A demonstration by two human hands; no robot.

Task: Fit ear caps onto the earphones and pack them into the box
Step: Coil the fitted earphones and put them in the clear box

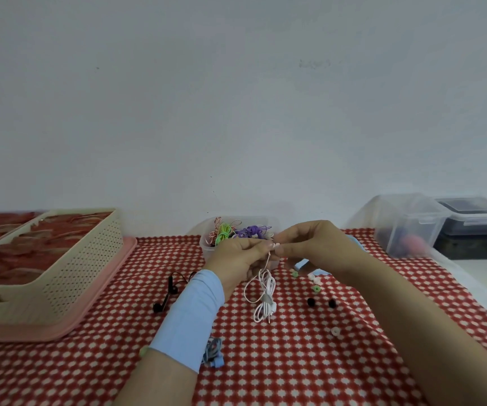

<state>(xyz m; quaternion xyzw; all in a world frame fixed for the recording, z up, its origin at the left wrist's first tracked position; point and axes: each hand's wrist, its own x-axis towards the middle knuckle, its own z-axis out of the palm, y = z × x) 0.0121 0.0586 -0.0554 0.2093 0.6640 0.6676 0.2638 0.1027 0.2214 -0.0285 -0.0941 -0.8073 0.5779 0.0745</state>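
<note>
**You:** Where are my hands?

**Helper:** Your left hand [237,259] and your right hand [309,244] are held up together above the red and white cloth [265,361]. The fingertips meet in the middle. Both arms come in from the bottom, and your left arm has a light blue sleeve [189,312].

**You:** How am I holding on?

**Helper:** Both hands have curled fingers. Your left thumb and fingers pinch the top end of the pale pink earphones [262,291]. Your right thumb and first finger pinch that same end, right up against your left fingertips. The tiny bit between them is too small for me to make out.

**You:** Where is the rest of the wire?

**Helper:** It hangs down from your fingers in loops. The plug end is low by the cloth, but I cannot tell if it touches.

**You:** What is around me?

**Helper:** Loose ear caps [316,288] in green, white and black lie on the cloth under your right arm. Just behind your hands sits a clear tub [207,250] full of bright wires. Black earphones [169,291] lie left of your sleeve. A beige basket [75,273] stands far to your left.
</note>
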